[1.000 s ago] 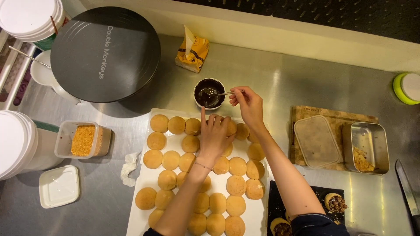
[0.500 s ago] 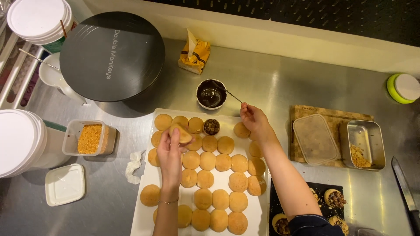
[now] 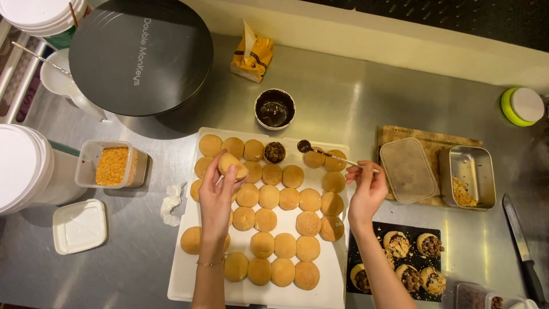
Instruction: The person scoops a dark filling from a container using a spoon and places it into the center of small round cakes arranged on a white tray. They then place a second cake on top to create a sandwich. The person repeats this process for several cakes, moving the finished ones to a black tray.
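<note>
Left hand (image 3: pixel 217 191) grips a bun (image 3: pixel 233 163) over the white tray (image 3: pixel 186 274) — right hand (image 3: pixel 366 191) pinches a spoon (image 3: pixel 326 153), likely chocolate-coated.

The left hand (image 3: pixel 217 197) pinches a round golden bun (image 3: pixel 232 165) at its fingertips. The right hand's (image 3: pixel 366 191) fingers grip a spoon (image 3: pixel 329 153), its chocolate-coated bowl beyond them, over the white tray (image 3: pixel 183 274) of buns.

Commercial kitchen or bakery prep station

A stainless steel counter (image 3: pixel 343 97) carries a white tray (image 3: pixel 189 280) of round buns (image 3: pixel 289 198), a chocolate bowl (image 3: pixel 274 109), topping containers (image 3: pixel 111 166) and stacked white tubs (image 3: pixel 23 171).
</note>
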